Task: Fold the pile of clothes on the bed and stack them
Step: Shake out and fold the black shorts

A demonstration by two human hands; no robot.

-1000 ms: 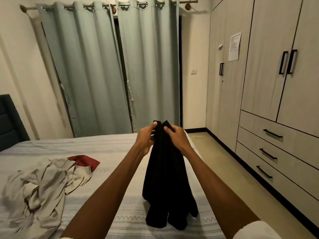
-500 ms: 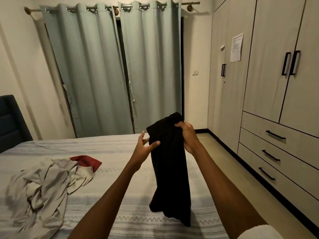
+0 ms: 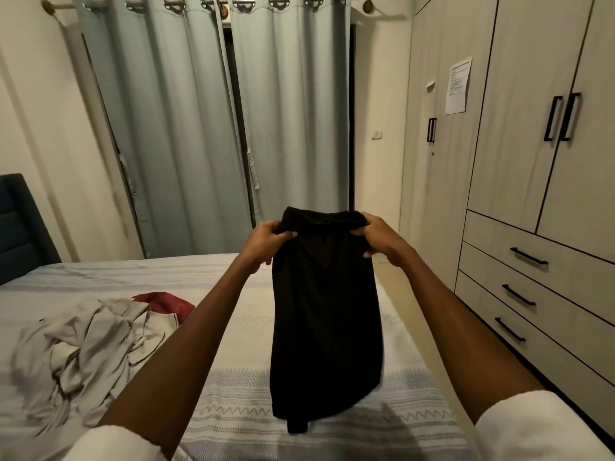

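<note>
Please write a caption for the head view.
Both hands hold up a black garment above the bed.

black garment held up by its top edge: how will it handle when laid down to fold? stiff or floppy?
Likely floppy: the black garment hangs straight down from the left hand and right hand, with its top edge bunched between them. Probably light, since pinches at the two corners carry it. Its hem may crumple on the bed.
</note>
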